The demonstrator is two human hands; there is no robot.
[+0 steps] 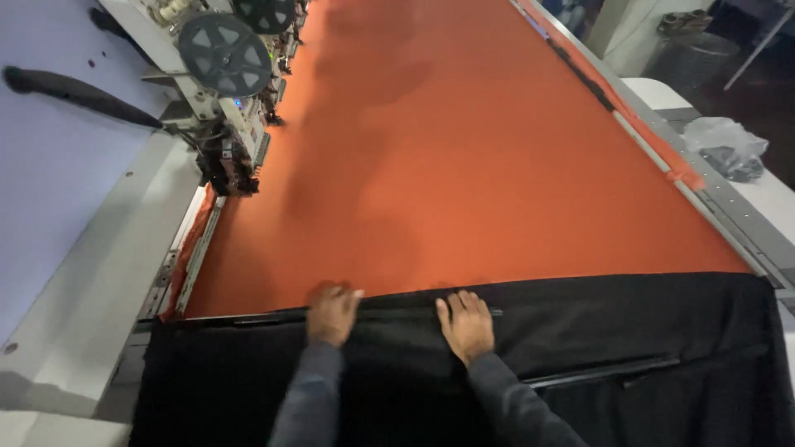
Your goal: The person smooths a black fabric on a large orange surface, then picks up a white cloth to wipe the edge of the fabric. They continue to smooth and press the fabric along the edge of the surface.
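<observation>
- We press both hands flat, palms down, on the near end of a long cutting table, side by side with a clear gap between them.
- Our left hand lies with its fingers bent right at the seam where the orange fabric ends and the black fabric begins.
- Our right hand rests just beside it, fingers spread on the black cloth, tips reaching the same seam; neither hand is closed around anything.
- The seam runs straight across in front of us, from left to right, and a thin dark bar seems to lie along it under our fingertips.
- The orange fabric stretches away from us along the table, its long axis pointing forward; the black fabric covers the near end and passes under our forearms.
- Our left hand sits slightly nearer the orange edge than our right.
- A cutting machine with dark reels stands at the far left edge, well apart from our hands, and a metal rail borders the right side.
</observation>
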